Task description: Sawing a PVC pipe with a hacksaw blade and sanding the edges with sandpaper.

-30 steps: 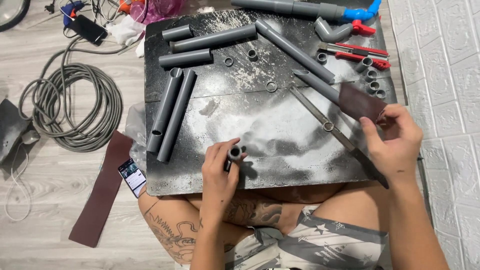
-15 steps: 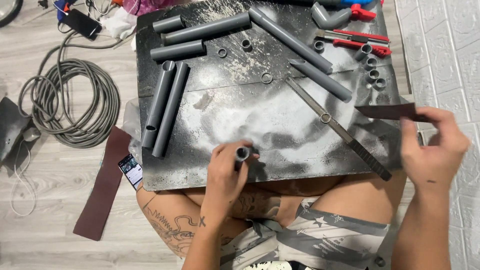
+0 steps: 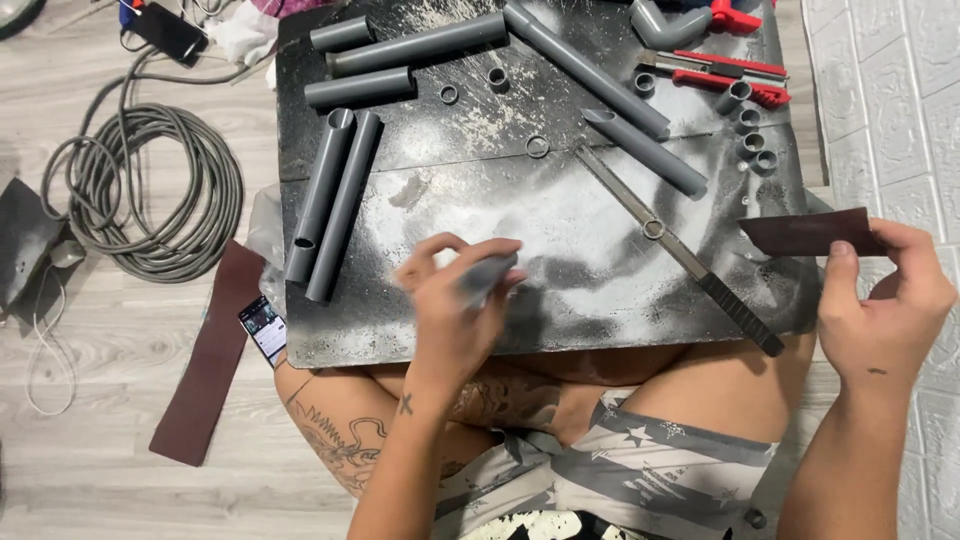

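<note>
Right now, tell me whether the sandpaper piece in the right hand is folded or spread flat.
Spread flat: the dark sandpaper piece shows as one strip, pinched at its end by the right hand.

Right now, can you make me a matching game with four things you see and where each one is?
Things:
1. short grey pipe piece
2. dark sandpaper sheet
3. coiled grey cable
4. long metal file

Places:
A. on the wooden floor, left of the black board
B. lying slantwise on the black board
C. held in the left hand
D. held in the right hand

Pairs: 1-C, 2-D, 3-A, 4-B
</note>
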